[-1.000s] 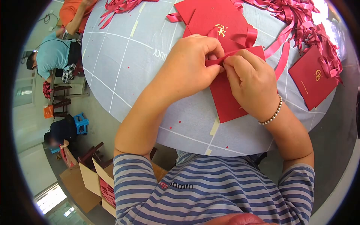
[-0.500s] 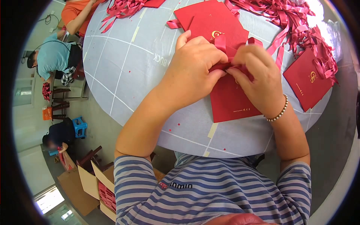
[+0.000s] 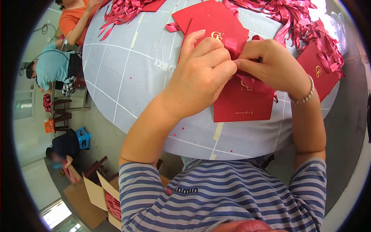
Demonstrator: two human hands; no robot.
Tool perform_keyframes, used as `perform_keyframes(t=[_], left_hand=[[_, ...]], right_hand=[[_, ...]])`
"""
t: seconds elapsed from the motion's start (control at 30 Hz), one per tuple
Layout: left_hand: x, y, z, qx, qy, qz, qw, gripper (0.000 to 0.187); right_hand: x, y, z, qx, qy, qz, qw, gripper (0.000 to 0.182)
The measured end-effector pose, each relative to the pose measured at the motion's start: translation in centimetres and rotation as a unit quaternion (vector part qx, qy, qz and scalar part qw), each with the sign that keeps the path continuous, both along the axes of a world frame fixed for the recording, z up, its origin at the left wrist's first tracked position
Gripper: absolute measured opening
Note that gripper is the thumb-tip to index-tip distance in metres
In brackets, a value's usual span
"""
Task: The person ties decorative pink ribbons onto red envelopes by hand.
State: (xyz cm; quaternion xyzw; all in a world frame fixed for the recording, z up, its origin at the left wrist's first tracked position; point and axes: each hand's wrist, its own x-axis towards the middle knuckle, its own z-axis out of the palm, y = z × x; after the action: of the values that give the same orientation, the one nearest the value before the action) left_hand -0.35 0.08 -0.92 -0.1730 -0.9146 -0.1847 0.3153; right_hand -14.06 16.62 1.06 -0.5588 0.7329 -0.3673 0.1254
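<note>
A flat red paper bag or envelope with gold print lies near the table's front edge, beneath my hands. Over it, my left hand pinches a red satin ribbon, thumb and index finger pressed together. My right hand, with a bead bracelet at the wrist, has its fingers curled on the same ribbon close to the left fingertips. The ribbon's crossing is partly hidden by my fingers. Just beyond, more flat red pieces lie overlapped under the left hand.
Loose red ribbons heap along the far right, with another ribbon pile at the far left. Red pieces lie at right. A grid-patterned cloth covers the round table. An open carton stands lower left; several people sit or bend at left.
Both hands are still at the ribbon. My right hand has turned and shifted slightly right, and the left fingers have closed together. The ribbon now spreads across the lower red piece.
</note>
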Motion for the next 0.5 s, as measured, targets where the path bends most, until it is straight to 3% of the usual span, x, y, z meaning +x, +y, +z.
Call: perform_keyframes(t=[0.1, 0.13, 0.17, 0.4, 0.5], left_hand=[[0.2, 0.1, 0.2, -0.05, 0.03, -0.007, 0.998, 0.01], [0.4, 0.1, 0.4, -0.061, 0.02, 0.002, 0.998, 0.016], [0.5, 0.1, 0.5, -0.072, 0.011, 0.011, 0.997, 0.022], [0.3, -0.3, 0.3, 0.006, -0.051, 0.02, 0.998, 0.023], [0.3, -0.3, 0.3, 0.015, -0.057, 0.019, 0.998, 0.023]], right_hand=[[-1.5, -1.5, 1.1, 0.126, -0.022, 0.041, 0.991, 0.028], [-1.2, -2.0, 2.0, 0.185, -0.064, 0.021, 0.98, 0.02], [-1.3, -2.2, 1.8, 0.184, -0.067, 0.019, 0.981, 0.02], [-1.5, -2.5, 0.8, 0.19, -0.036, 0.03, 0.981, 0.018], [-1.0, -2.2, 1.0, 0.191, -0.107, -0.007, 0.976, 0.018]])
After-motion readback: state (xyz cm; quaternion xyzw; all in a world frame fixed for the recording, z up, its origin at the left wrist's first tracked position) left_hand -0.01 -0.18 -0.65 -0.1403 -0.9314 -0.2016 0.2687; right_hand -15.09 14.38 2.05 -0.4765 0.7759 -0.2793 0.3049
